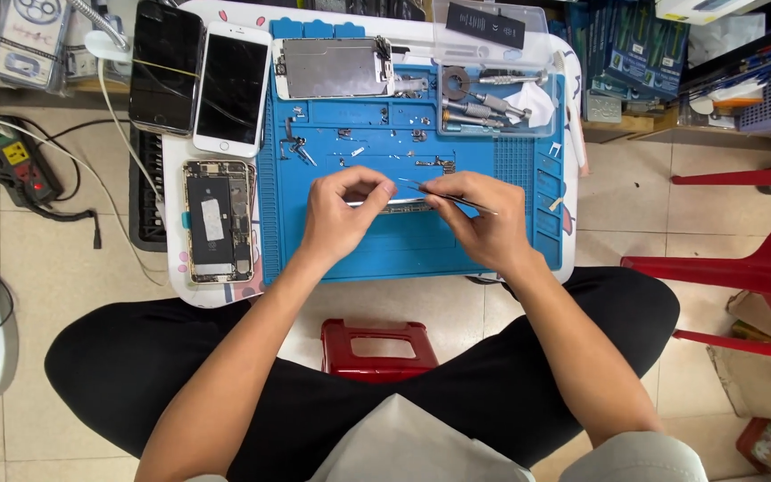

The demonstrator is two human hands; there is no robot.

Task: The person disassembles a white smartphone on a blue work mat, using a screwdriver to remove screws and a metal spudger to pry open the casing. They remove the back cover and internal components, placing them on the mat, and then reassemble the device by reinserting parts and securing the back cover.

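Note:
My left hand [343, 217] pinches the left end of a long thin metal phone part [396, 206] lying across the blue repair mat [403, 250]. My right hand [477, 217] holds slim metal tweezers [457, 198], their tips pointing left onto that part. Both hands meet over the middle of the mat. Small screws and tiny brackets [421, 136] are scattered on the mat just beyond my fingers.
An opened phone body [218, 220] lies left of the mat, with a black phone [166, 64] and a white phone [232, 87] above it. A screen backplate [332, 68] and a clear tray of tools [493, 89] sit at the back. Red stools [377, 348] stand nearby.

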